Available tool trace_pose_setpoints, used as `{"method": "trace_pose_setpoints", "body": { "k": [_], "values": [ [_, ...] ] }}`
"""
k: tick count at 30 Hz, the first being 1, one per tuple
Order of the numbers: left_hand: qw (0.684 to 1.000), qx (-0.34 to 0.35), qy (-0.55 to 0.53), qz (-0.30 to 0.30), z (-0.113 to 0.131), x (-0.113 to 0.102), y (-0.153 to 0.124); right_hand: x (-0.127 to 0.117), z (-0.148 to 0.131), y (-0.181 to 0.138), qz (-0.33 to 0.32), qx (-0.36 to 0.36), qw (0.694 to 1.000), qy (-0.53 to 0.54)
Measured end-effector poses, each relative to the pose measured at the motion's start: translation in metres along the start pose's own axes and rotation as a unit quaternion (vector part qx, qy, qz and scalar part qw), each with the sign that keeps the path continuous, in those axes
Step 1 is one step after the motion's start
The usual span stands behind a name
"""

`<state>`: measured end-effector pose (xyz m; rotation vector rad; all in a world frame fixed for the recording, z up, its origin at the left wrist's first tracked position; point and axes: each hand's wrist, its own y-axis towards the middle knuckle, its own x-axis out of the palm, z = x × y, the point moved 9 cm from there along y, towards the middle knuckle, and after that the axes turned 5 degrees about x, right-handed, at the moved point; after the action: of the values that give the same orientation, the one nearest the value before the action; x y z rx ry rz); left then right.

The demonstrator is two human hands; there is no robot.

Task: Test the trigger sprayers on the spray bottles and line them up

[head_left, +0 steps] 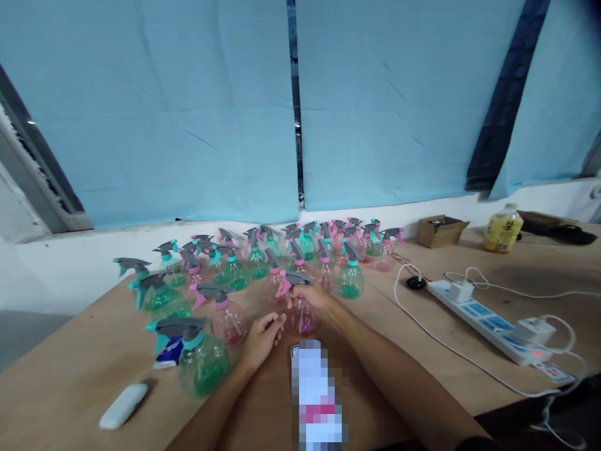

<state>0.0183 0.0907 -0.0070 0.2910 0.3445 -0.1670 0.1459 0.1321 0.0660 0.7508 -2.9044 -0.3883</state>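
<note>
My right hand (312, 294) is wrapped round the neck of a pink spray bottle (304, 318) with a grey head and pink trigger, which stands upright on the table. Just left of it, my left hand (263, 338) hangs with curled fingers and no object showing in them. Beside the left hand is another pink spray bottle (229, 322). A green spray bottle (204, 363) with a turquoise trigger stands nearer, by my left forearm. Behind both hands, several more pink and green spray bottles (351, 280) crowd together in loose rows.
A phone (314, 394) lies in front of me, its screen blurred out. To the left are a white case (123, 406) and a blue packet (169, 352). On the right lie a power strip (483, 319) with cables, a cardboard box (441, 232) and a yellow drink bottle (502, 230).
</note>
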Motion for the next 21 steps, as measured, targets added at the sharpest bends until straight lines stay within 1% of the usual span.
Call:
{"method": "trace_pose_setpoints", "body": {
  "k": [4, 7, 10, 12, 16, 21],
  "values": [
    [1.0, -0.003, 0.0, -0.002, 0.0043, 0.0001, -0.0011, 0.0046, -0.0026, -0.0008, -0.015, 0.002, 0.999, 0.029],
    [1.0, -0.009, 0.002, -0.001, 0.0051, 0.0, -0.0016, 0.0034, -0.0043, -0.0004, -0.016, -0.002, 1.0, 0.008],
    [1.0, -0.012, 0.007, -0.004, 0.0026, 0.0009, -0.0008, 0.0026, -0.0063, -0.0001, -0.021, -0.021, 1.0, -0.004],
    [1.0, -0.014, 0.01, -0.012, -0.0003, 0.0026, 0.0, 0.003, -0.0046, 0.0002, -0.022, -0.021, 0.999, 0.017],
    [0.999, -0.02, 0.01, -0.024, -0.0042, 0.0052, 0.0013, 0.0062, 0.0007, 0.0001, -0.026, 0.003, 0.998, 0.065],
    [0.999, -0.016, 0.008, -0.027, -0.0036, 0.0057, 0.0008, 0.0034, -0.0048, -0.0009, -0.021, -0.023, 0.999, 0.022]
  ]
}}
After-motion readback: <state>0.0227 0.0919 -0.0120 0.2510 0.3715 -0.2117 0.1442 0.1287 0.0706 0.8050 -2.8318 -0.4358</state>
